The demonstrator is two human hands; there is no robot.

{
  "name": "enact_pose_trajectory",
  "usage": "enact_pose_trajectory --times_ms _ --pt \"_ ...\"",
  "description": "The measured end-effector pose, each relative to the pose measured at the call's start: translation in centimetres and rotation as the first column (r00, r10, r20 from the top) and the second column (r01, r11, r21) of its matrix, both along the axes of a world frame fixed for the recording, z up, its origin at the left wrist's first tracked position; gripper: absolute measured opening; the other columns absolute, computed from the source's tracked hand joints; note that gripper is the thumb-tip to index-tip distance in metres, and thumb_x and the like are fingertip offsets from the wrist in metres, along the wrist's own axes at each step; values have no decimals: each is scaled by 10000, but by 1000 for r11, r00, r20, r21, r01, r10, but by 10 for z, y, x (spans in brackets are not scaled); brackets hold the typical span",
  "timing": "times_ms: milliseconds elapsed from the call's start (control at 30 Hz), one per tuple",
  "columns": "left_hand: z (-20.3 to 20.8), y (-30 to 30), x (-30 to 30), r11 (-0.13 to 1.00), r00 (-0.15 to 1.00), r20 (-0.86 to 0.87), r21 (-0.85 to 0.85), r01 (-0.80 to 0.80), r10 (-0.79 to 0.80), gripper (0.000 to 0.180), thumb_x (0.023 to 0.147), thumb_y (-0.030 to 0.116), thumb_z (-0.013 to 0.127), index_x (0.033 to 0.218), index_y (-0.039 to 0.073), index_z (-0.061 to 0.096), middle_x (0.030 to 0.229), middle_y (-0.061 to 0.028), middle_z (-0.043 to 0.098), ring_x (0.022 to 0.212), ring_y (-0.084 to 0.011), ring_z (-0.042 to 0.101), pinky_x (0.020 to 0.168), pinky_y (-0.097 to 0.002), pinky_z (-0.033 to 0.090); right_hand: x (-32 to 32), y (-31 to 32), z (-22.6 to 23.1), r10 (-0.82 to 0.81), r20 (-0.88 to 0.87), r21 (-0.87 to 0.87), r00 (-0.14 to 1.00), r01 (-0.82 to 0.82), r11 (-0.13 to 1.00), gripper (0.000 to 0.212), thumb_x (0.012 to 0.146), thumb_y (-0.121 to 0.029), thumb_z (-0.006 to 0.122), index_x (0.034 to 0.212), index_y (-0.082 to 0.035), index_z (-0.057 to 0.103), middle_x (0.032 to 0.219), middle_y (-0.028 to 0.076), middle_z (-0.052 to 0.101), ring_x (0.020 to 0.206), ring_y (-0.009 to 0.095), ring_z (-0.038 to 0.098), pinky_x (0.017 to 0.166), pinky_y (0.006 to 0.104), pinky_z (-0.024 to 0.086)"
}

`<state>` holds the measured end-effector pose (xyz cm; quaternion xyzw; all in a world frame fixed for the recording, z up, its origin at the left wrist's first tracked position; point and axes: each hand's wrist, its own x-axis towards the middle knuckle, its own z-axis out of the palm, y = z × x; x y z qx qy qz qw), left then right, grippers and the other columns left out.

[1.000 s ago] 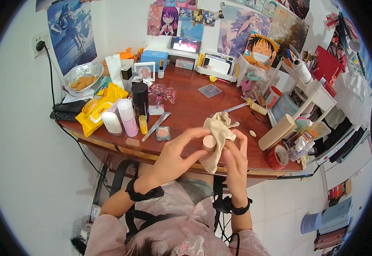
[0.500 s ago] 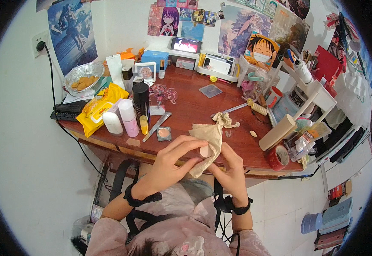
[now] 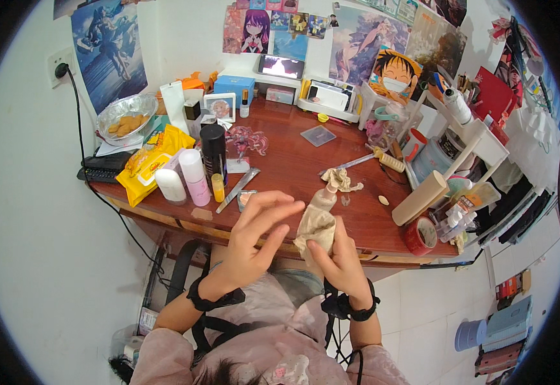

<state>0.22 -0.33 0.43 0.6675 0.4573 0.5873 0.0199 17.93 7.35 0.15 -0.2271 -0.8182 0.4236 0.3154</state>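
My right hand [image 3: 344,263] pinches a beige piece of cloth or soft paper [image 3: 318,228] above the desk's front edge, thumb on top. Just beyond its upper end shows a pale, bottle-like shape [image 3: 325,196]; whether it is held inside the cloth I cannot tell. A crumpled beige scrap [image 3: 349,182] lies behind it. To the left, my left hand [image 3: 254,234] is open and holds nothing, its fingers spread and apart from the cloth. Partly hidden behind these fingers is a small square compact [image 3: 245,197]. A silver nail file [image 3: 239,188] lies beside it.
At left stand a black spray can [image 3: 214,151], a pink bottle [image 3: 194,178], a white container [image 3: 170,186] and a yellow wipes pack [image 3: 153,163]. On the right are a beige cylinder [image 3: 419,197], a red tape roll [image 3: 419,235] and a white rack [image 3: 479,154]. A lit phone [image 3: 281,67] faces me.
My left hand has let go of the cloth and moved left, fingers spreading. The cloth has turned and bunched in my right hand; the pale round thing by my left fingers no longer shows.
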Motion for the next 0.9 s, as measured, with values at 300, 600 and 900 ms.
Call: enact_pose_trajectory --times_ms 300,600,900 --pt "-22 25 -8 804 833 386 -293 518 -396 512 795 -113 576 1286 14 506 1276 -78 438 1161 -176 508 996 -300 408 -7 -8 -7 -1 -149 -50 989 -7 999 486 869 -150 630 1272 -43 379 1066 193 609 1003 298 632 827 356 477" --pt "-2 10 -6 794 885 177 -391 466 -432 543 693 36 750 1200 40 558 1124 -67 545 1064 -197 555 913 -315 439 -13 -4 -3 176 -151 -251 973 -210 945 737 874 -143 621 1469 -62 193 1291 167 489 1144 232 526 971 345 394" --pt "1 0 -2 849 905 36 -334 410 -424 340 720 1 671 1056 21 628 1093 -105 633 972 -262 633 842 -324 494 -10 0 1 190 -114 -165 975 -207 964 766 870 -159 639 1475 -58 181 1431 154 369 1243 235 438 1053 369 313"
